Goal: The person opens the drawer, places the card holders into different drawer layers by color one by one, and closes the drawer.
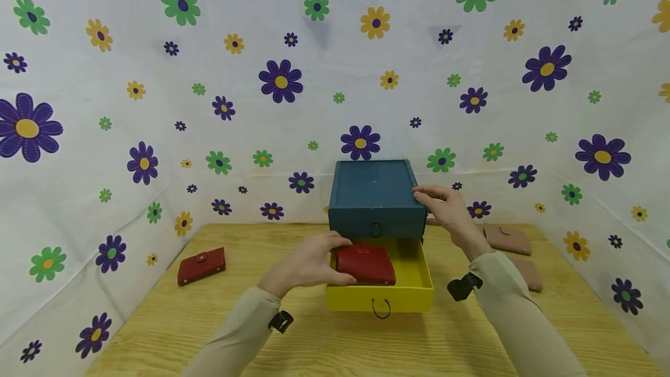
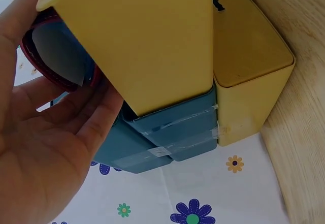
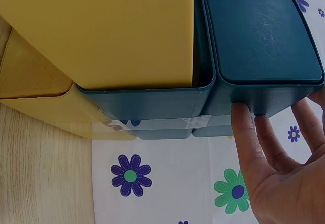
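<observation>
Fingers and thumb curled, a person's left hand [image 1: 309, 260] is gripping a red wallet [image 1: 366, 265] over the left part of an open yellow drawer [image 1: 356, 299]. The right hand [image 1: 449, 214], fingers straight and spread, is touching the right side of the blue cabinet [image 1: 374, 188]. A second red wallet [image 1: 201, 265] is lying leftward on the wooden table [image 1: 157, 319]; two pinkish wallets [image 1: 508, 239] are lying rightward, near the right forearm. Flower-printed white cloth [image 1: 324, 127] is hanging behind.

wallet [image 1: 366, 263] was over drawer [image 1: 350, 300], in left hand [image 1: 309, 262] | second wallet [image 1: 202, 265] lay on desk [image 1: 157, 324], left of that hand | box [image 1: 374, 188] stood left of right hand [image 1: 451, 214] | two cases [image 1: 508, 239] lay right of right hand
</observation>
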Motion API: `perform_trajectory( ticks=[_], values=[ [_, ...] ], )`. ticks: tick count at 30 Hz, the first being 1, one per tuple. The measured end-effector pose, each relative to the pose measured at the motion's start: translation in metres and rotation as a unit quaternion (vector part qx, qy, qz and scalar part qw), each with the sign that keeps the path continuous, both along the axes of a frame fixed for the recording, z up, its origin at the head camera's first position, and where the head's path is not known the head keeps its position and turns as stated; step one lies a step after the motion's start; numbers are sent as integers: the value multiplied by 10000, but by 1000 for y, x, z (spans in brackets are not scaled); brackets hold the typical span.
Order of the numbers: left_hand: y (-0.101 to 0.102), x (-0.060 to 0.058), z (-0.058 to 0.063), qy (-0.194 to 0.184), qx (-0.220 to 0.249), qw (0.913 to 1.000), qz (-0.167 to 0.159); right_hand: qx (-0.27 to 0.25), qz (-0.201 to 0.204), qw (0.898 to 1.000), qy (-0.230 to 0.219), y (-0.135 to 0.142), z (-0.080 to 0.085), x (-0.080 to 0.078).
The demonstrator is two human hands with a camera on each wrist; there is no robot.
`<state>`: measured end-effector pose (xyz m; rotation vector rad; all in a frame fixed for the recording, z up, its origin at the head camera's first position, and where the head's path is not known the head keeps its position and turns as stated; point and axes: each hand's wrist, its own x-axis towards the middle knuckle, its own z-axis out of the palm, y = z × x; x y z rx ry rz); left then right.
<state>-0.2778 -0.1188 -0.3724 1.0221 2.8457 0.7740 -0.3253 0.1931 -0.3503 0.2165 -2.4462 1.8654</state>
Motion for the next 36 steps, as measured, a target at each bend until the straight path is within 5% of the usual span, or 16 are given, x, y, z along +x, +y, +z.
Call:
perform_trajectory(
  ticks=[8, 36],
  values=[
    [-4, -1, -4, -247, 250, 9991, 236, -16, 16, 10000, 22, 1, -1, -1],
    [-28, 0, -7, 248, 998, 9944, 239, 102, -59, 9999, -30, 0, 1, 2]
  ],
)
